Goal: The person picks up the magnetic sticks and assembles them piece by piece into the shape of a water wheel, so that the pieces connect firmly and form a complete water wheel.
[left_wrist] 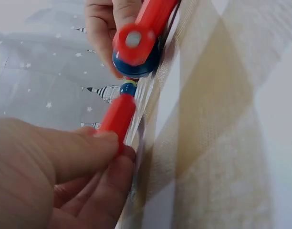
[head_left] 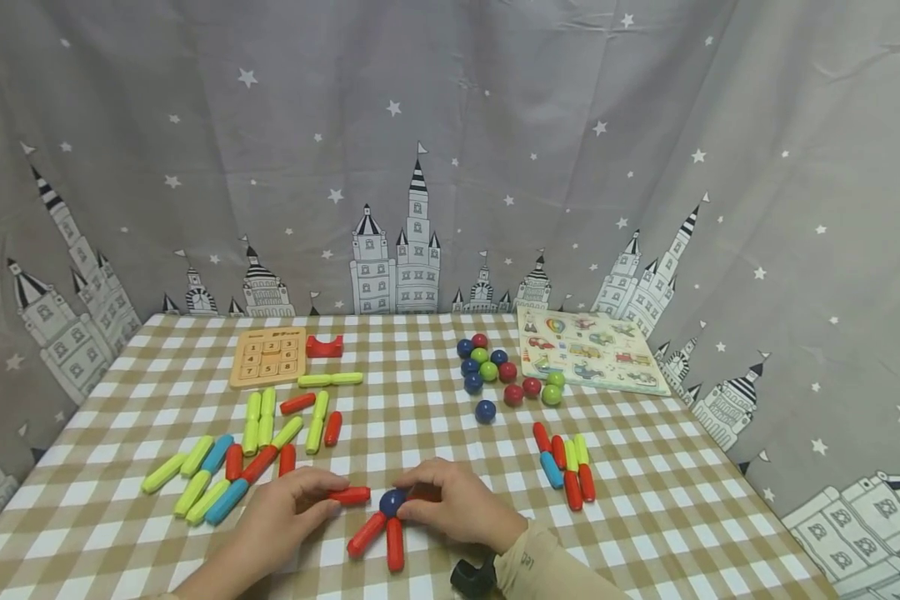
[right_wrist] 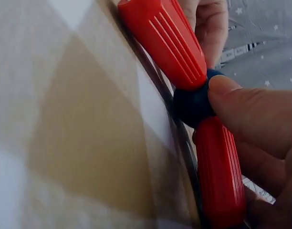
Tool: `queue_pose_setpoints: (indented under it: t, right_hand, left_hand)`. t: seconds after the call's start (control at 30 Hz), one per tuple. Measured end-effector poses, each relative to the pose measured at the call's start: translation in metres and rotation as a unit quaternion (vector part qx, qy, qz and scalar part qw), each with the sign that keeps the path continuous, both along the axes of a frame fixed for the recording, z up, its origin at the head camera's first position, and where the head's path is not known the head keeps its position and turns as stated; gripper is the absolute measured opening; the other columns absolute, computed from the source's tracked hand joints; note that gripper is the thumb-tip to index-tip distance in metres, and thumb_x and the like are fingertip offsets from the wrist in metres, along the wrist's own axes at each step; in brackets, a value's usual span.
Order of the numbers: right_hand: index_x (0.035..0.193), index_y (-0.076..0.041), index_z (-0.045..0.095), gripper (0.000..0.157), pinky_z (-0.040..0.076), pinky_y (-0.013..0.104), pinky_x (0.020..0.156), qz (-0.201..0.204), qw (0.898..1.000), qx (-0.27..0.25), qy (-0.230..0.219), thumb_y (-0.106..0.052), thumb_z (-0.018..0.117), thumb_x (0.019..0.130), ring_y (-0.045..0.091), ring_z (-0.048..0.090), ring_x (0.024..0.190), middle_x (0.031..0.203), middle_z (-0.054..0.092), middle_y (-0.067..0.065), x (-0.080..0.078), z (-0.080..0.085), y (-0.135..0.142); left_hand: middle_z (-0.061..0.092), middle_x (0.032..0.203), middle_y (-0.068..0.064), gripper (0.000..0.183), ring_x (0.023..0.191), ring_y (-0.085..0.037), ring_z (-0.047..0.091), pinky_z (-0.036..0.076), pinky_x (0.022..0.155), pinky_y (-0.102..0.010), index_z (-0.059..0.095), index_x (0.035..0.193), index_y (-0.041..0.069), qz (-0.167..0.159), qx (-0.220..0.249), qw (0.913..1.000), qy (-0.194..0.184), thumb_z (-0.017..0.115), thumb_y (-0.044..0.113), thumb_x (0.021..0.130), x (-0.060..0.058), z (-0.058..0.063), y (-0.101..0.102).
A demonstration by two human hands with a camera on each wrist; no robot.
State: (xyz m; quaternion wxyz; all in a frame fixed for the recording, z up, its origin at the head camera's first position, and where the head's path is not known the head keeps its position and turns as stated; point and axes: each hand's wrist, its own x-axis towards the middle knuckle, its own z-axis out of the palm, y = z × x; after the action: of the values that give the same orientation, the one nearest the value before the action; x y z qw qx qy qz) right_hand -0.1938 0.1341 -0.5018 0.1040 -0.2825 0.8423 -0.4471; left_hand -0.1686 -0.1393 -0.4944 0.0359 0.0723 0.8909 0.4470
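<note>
Between thumb and fingers, my left hand (head_left: 292,508) pinches a short red magnetic rod (head_left: 354,495), pointing it at a dark blue ball (head_left: 392,502). In the head view a small gap separates the rod's end from the ball. My right hand (head_left: 457,504) pinches this ball from the right. Two more red rods, one (head_left: 367,534) slanting to the left and one (head_left: 395,546) running toward me, meet the ball at its near side. The right wrist view shows both ribbed rods against the ball (right_wrist: 191,107). A round metal tip (left_wrist: 133,39) shows on one rod's end.
Several yellow, blue and red rods (head_left: 217,454) lie on the left of the checked cloth (head_left: 435,400). Behind them are a wooden number board (head_left: 268,357) and a red cradle-shaped piece (head_left: 325,347). Colored balls (head_left: 485,411), a picture board (head_left: 588,350) and joined rods (head_left: 572,490) lie right.
</note>
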Motion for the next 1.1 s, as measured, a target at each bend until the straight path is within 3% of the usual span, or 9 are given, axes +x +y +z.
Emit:
queue_pose_setpoints:
  t: [0.07, 0.3, 0.47, 0.57, 0.67, 0.77, 0.87, 0.97, 1.1]
  right_hand:
    - [0.124, -0.018, 0.073, 0.032, 0.052, 0.021, 0.087, 0.001, 1.000, 0.001, -0.004, -0.028, 0.077, 0.093, -0.001, 0.063, 0.097, 0.114, 0.071, -0.012, -0.001, 0.000, 0.001]
    - [0.121, -0.021, 0.075, 0.029, 0.050, 0.023, 0.094, 0.006, 1.000, -0.001, 0.013, -0.031, 0.076, 0.094, 0.001, 0.062, 0.106, 0.115, 0.071, -0.013, -0.005, -0.002, 0.002]
    - [0.114, -0.020, 0.072, 0.026, 0.051, 0.024, 0.083, -0.022, 0.997, 0.011, 0.080, -0.034, 0.079, 0.092, 0.006, 0.061, 0.096, 0.106, 0.067, -0.007, -0.002, 0.007, 0.005]
    - [0.102, -0.021, 0.070, 0.020, 0.048, 0.022, 0.065, -0.028, 0.998, 0.015, 0.062, -0.033, 0.081, 0.090, 0.007, 0.057, 0.074, 0.086, 0.063, -0.007, 0.002, 0.014, 0.009]
    - [0.096, -0.022, 0.068, 0.020, 0.046, 0.019, 0.060, -0.002, 0.998, 0.048, 0.036, -0.034, 0.083, 0.088, 0.003, 0.053, 0.067, 0.078, 0.062, -0.011, 0.004, 0.017, 0.011]
    - [0.095, -0.023, 0.068, 0.020, 0.050, 0.019, 0.064, 0.020, 0.997, 0.074, 0.019, -0.032, 0.084, 0.087, 0.000, 0.055, 0.070, 0.082, 0.064, -0.015, 0.004, 0.017, 0.012]
    - [0.094, -0.024, 0.067, 0.015, 0.051, 0.020, 0.065, 0.020, 0.997, 0.076, -0.008, -0.024, 0.082, 0.089, 0.002, 0.057, 0.071, 0.080, 0.064, -0.014, 0.003, 0.016, 0.011]
    - [0.093, -0.025, 0.068, 0.015, 0.051, 0.021, 0.065, 0.010, 0.997, 0.076, -0.013, -0.019, 0.080, 0.089, 0.003, 0.057, 0.071, 0.079, 0.064, -0.014, 0.002, 0.015, 0.011]
    - [0.091, -0.025, 0.068, 0.014, 0.050, 0.020, 0.065, 0.003, 0.998, 0.070, -0.011, -0.019, 0.081, 0.089, 0.002, 0.056, 0.071, 0.078, 0.064, -0.014, 0.001, 0.014, 0.012]
  left_hand:
    - [0.075, 0.108, 0.010, 0.025, 0.101, -0.008, 0.069, 0.056, 0.081, -0.020, 0.078, 0.106, 0.027, -0.005, 0.001, 1.0000, 0.008, 0.081, 0.011, 0.087, 0.000, -0.001, 0.001]
    - [0.075, 0.106, 0.011, 0.018, 0.100, -0.005, 0.068, 0.056, 0.083, -0.022, 0.077, 0.105, 0.026, -0.086, 0.026, 0.9933, 0.073, 0.080, 0.018, 0.090, 0.002, -0.006, -0.003]
    - [0.074, 0.108, 0.007, 0.019, 0.097, -0.003, 0.069, 0.057, 0.080, -0.020, 0.077, 0.106, 0.025, -0.102, 0.050, 0.9928, 0.039, 0.082, 0.020, 0.088, 0.004, -0.006, -0.003]
    - [0.073, 0.106, 0.005, 0.020, 0.091, -0.004, 0.069, 0.057, 0.077, -0.021, 0.075, 0.105, 0.025, -0.129, 0.060, 0.9897, 0.020, 0.084, 0.024, 0.087, 0.005, -0.005, -0.004]
    - [0.072, 0.100, 0.005, 0.022, 0.084, -0.004, 0.067, 0.057, 0.072, -0.023, 0.074, 0.103, 0.024, -0.146, 0.058, 0.9873, 0.024, 0.085, 0.029, 0.085, 0.008, -0.004, -0.004]
    - [0.072, 0.097, 0.006, 0.025, 0.081, -0.003, 0.066, 0.056, 0.070, -0.022, 0.074, 0.102, 0.021, -0.112, 0.047, 0.9921, 0.029, 0.087, 0.032, 0.083, 0.008, -0.003, -0.003]
    - [0.073, 0.094, 0.007, 0.025, 0.079, -0.005, 0.066, 0.055, 0.069, -0.021, 0.074, 0.101, 0.020, -0.008, 0.004, 0.9991, 0.042, 0.087, 0.031, 0.083, 0.006, 0.000, -0.005]
    - [0.072, 0.096, 0.003, 0.027, 0.081, -0.011, 0.065, 0.053, 0.068, -0.022, 0.073, 0.104, 0.016, 0.094, -0.061, 0.9913, 0.069, 0.087, 0.028, 0.084, 0.000, 0.004, -0.013]
    - [0.066, 0.102, -0.009, 0.039, 0.088, -0.022, 0.062, 0.051, 0.071, -0.033, 0.070, 0.108, 0.008, 0.128, -0.133, 0.9774, 0.103, 0.091, 0.025, 0.079, -0.005, 0.004, -0.026]
